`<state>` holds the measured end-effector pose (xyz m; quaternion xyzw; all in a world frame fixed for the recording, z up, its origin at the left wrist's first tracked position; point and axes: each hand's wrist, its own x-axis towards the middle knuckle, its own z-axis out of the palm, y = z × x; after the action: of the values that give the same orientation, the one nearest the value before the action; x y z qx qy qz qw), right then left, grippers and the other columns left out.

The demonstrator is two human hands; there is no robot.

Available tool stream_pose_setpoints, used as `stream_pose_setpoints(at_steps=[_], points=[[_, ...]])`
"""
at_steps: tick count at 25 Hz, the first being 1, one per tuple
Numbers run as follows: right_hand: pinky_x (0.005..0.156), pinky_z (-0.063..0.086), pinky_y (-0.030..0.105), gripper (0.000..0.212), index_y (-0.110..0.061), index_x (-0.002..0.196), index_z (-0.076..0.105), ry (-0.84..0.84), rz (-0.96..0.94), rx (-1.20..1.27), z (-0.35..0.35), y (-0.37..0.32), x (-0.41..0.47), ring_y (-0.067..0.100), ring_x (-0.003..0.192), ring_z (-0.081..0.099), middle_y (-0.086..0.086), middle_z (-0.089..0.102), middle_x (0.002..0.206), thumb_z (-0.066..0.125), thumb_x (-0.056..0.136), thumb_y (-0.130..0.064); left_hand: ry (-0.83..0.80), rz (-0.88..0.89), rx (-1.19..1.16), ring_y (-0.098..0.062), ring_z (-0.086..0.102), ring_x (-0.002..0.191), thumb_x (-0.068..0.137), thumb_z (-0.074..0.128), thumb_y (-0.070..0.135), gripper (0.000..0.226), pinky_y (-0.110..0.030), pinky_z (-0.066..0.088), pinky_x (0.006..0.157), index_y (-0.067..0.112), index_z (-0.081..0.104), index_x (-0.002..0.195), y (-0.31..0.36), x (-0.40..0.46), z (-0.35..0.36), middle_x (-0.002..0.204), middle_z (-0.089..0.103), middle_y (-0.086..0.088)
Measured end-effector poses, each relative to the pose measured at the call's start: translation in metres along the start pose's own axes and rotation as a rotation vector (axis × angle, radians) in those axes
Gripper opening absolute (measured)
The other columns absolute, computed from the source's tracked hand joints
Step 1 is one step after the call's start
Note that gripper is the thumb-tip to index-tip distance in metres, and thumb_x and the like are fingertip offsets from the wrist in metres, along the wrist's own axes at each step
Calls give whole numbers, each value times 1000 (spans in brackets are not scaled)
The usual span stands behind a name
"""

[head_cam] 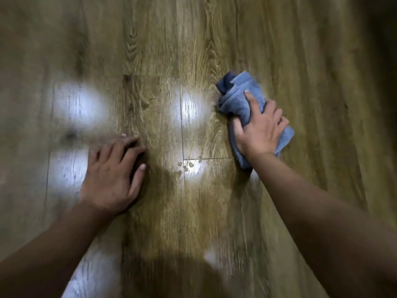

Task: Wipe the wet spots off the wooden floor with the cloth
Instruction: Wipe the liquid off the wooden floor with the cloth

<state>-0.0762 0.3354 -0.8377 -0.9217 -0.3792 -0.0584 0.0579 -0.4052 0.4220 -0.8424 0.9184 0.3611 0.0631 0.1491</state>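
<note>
Right of small clear wet droplets [189, 165]: bunched soft blue cloth [240, 97], limp, clutched mid-bundle by right hand [261, 130]; left hand [113, 173] flat, grasping nothing, left of droplets.

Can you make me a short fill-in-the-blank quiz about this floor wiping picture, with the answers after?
1. The cloth is colored ____.
2. The ____ hand grips the cloth.
3. The left hand rests on the ____.
4. The water drops lie ____ the two hands.

Answers: blue; right; floor; between
</note>
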Motion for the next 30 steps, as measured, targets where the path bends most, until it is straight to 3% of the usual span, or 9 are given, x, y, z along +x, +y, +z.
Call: stream_pose_setpoints(at_steps=[11,20,25,30], points=[[99,30,52,65,-42,144,41,-14,25,-6,-3,-12,14,35,106,44,11,47,124,50,81,-55,14,-20,-41,-36,47,128,92,44,33,42,-51,34,93,12,62,123,-2,5,-3,140,54,-9],[99,29,54,85,-42,149,35,-219,-204,1,-37,-70,-215,35,108,44,12,43,130,58,68,-56,48,15,-66,-34,46,133,86,43,25,43,-52,36,92,13,62,122,-8,1,0,142,54,-9],[97,32,55,80,-42,146,38,-185,-255,5,-34,-72,-194,35,105,49,12,47,130,57,69,-59,69,29,-78,-34,46,134,84,43,23,44,-54,37,93,13,62,123,-10,1,5,142,54,-9],[98,29,54,81,-42,145,37,-173,-230,26,-24,-101,-132,32,104,40,12,46,130,65,71,-60,63,8,-66,-36,50,127,86,45,27,43,-53,35,91,10,61,121,-6,2,1,140,56,-10]])
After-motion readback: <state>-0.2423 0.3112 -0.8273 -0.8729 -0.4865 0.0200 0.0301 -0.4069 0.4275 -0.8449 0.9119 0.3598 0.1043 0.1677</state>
